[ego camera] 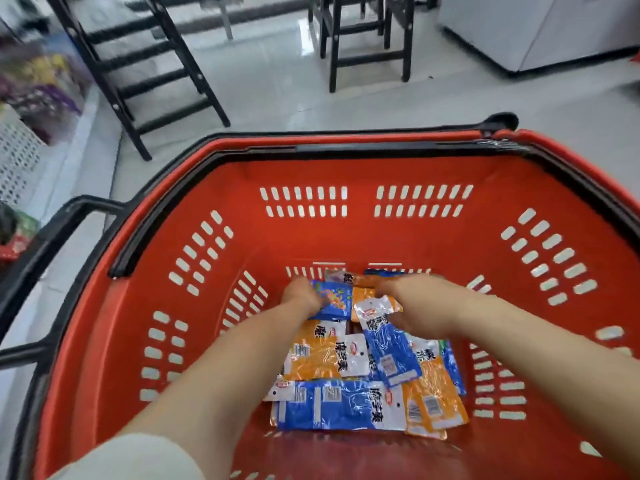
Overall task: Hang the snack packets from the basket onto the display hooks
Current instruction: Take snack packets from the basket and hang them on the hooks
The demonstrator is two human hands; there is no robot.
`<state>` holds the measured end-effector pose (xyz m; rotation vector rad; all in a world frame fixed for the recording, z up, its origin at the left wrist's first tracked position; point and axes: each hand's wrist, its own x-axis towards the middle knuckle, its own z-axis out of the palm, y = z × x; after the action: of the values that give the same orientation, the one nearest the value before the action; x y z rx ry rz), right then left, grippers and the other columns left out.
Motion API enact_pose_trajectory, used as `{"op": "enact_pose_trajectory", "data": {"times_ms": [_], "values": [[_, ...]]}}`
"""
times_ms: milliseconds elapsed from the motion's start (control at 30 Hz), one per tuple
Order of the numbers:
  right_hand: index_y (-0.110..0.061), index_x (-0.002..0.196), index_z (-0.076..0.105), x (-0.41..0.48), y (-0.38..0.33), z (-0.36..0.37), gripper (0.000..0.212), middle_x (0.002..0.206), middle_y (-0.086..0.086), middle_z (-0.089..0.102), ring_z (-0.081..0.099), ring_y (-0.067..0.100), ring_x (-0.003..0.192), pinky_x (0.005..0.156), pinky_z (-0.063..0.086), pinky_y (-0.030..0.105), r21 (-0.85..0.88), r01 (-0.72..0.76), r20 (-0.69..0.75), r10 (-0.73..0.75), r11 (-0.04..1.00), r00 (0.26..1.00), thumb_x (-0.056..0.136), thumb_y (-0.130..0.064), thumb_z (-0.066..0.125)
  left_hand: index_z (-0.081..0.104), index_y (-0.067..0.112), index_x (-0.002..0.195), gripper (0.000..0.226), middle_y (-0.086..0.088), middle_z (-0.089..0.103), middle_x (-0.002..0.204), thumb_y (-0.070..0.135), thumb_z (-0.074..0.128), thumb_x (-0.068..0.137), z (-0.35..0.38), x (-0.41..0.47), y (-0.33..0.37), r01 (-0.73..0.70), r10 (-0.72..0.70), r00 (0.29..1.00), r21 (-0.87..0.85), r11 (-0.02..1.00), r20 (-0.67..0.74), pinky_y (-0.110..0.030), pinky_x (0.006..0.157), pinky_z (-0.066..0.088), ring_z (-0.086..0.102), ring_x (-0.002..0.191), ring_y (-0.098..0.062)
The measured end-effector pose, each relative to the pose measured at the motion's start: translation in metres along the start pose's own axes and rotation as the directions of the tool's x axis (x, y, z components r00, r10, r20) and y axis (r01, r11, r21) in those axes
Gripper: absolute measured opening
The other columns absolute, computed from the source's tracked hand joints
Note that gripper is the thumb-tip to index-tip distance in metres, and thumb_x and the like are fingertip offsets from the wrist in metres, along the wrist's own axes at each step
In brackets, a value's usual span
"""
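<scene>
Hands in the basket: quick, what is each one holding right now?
Left hand: grips the small blue packet.
Right hand: blurred over the snack packets; cannot tell.

Black stool (369, 58), black ladder frame (117, 107), white cabinet (536, 26) on glossy floor (277, 91).

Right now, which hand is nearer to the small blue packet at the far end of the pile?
Left. The left hand is at the left edge of the blue packet, seemingly touching it; the right hand lies to its right, apart, with an orange packet between.
</scene>
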<state>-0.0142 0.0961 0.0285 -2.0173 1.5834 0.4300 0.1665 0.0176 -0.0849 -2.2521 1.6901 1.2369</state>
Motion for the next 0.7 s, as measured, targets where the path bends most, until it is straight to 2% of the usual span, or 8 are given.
{"op": "enact_pose_trajectory", "data": {"times_ms": [100, 200, 300, 400, 467, 500, 600, 700], "values": [[-0.03, 0.148, 0.033, 0.002, 0.008, -0.001, 0.059, 0.135, 0.007, 0.055, 0.053, 0.028, 0.121, 0.094, 0.046, 0.034, 0.027, -0.026, -0.05, 0.028, 0.999, 0.998, 0.094, -0.023, 0.054, 0.059, -0.003, 0.116, 0.057, -0.013, 0.067, 0.111, 0.026, 0.084, 0.074, 0.003, -0.003, 0.007, -0.013, 0.016, 0.997, -0.035, 0.999, 0.074, -0.036, 0.083, 0.052, 0.064, 0.102, -0.027], [-0.024, 0.15, 0.026, 0.005, 0.024, 0.001, 0.076, 0.139, 0.009, 0.045, 0.047, 0.031, 0.127, 0.1, 0.044, 0.036, 0.081, -0.115, -0.11, 0.124, 0.99, 0.986, 0.086, -0.029, 0.065, 0.067, 0.003, 0.084, 0.025, -0.001, 0.064, 0.074, 0.018, 0.084, 0.073, -0.025, -0.02, 0.029, -0.23, 0.217, 0.969, 0.11, 0.967, 0.117, -0.028, 0.055, 0.044, 0.059, 0.07, -0.016], [-0.019, 0.153, 0.018, 0.003, 0.027, 0.004, 0.106, 0.157, 0.004, 0.029, 0.032, 0.023, 0.142, 0.115, 0.031, 0.034, 0.239, -0.044, -0.06, 0.06, 0.97, 0.996, 0.072, -0.048, 0.079, 0.069, 0.013, 0.076, 0.014, 0.009, 0.056, 0.059, 0.011, 0.082, 0.074, -0.058, -0.048, 0.046, -0.402, 0.386, 0.906, 0.067, 0.913, 0.175, -0.021, 0.052, 0.039, 0.052, 0.062, -0.009], [-0.028, 0.14, 0.044, 0.001, 0.016, 0.004, 0.078, 0.129, -0.007, 0.058, 0.058, 0.01, 0.112, 0.09, 0.044, 0.015, 0.399, 0.056, -0.17, 0.014, 0.915, 0.985, 0.073, -0.04, 0.082, 0.073, 0.005, 0.087, 0.017, 0.002, 0.068, 0.067, -0.005, 0.077, 0.074, -0.067, -0.069, 0.057, -0.466, 0.519, 0.789, -0.231, 0.854, 0.329, -0.022, 0.065, 0.051, 0.061, 0.063, -0.008], [-0.029, 0.112, 0.061, 0.001, 0.014, -0.003, 0.04, 0.098, -0.007, 0.066, 0.064, 0.014, 0.089, 0.072, 0.048, 0.023, 0.346, 0.018, -0.234, 0.068, 0.938, 0.97, 0.077, -0.038, 0.078, 0.073, 0.006, 0.088, 0.019, -0.002, 0.07, 0.074, -0.007, 0.075, 0.075, -0.062, -0.073, 0.06, -0.476, 0.566, 0.751, -0.314, 0.821, 0.342, -0.022, 0.066, 0.053, 0.064, 0.065, -0.009], [-0.027, 0.095, 0.062, 0.002, 0.016, -0.007, 0.026, 0.086, -0.005, 0.064, 0.064, 0.02, 0.086, 0.07, 0.048, 0.028, 0.251, -0.042, -0.243, 0.105, 0.967, 0.964, 0.078, -0.041, 0.076, 0.072, 0.007, 0.089, 0.019, -0.002, 0.07, 0.075, -0.008, 0.073, 0.077, -0.058, -0.073, 0.061, -0.468, 0.578, 0.746, -0.357, 0.808, 0.332, -0.021, 0.065, 0.053, 0.064, 0.065, -0.007], [-0.019, 0.068, 0.044, -0.004, 0.024, -0.019, 0.036, 0.07, -0.002, 0.051, 0.056, 0.027, 0.077, 0.064, 0.042, 0.031, 0.078, -0.235, -0.205, 0.246, 0.969, 0.947, 0.083, -0.04, 0.07, 0.071, 0.011, 0.1, 0.026, -0.003, 0.071, 0.089, -0.008, 0.067, 0.083, -0.05, -0.062, 0.059, -0.318, 0.513, 0.779, -0.477, 0.819, 0.361, -0.027, 0.083, 0.056, 0.066, 0.084, -0.013], [-0.018, 0.07, 0.04, -0.013, 0.032, -0.027, 0.029, 0.071, -0.001, 0.047, 0.048, 0.019, 0.063, 0.055, 0.037, 0.028, 0.064, -0.388, -0.164, 0.393, 0.92, 0.905, 0.087, -0.023, 0.063, 0.068, 0.011, 0.113, 0.027, -0.006, 0.069, 0.115, 0.0, 0.063, 0.089, -0.03, -0.043, 0.055, -0.509, 0.498, 0.812, -0.05, 0.859, 0.303, -0.029, 0.092, 0.049, 0.064, 0.105, -0.019]]}}
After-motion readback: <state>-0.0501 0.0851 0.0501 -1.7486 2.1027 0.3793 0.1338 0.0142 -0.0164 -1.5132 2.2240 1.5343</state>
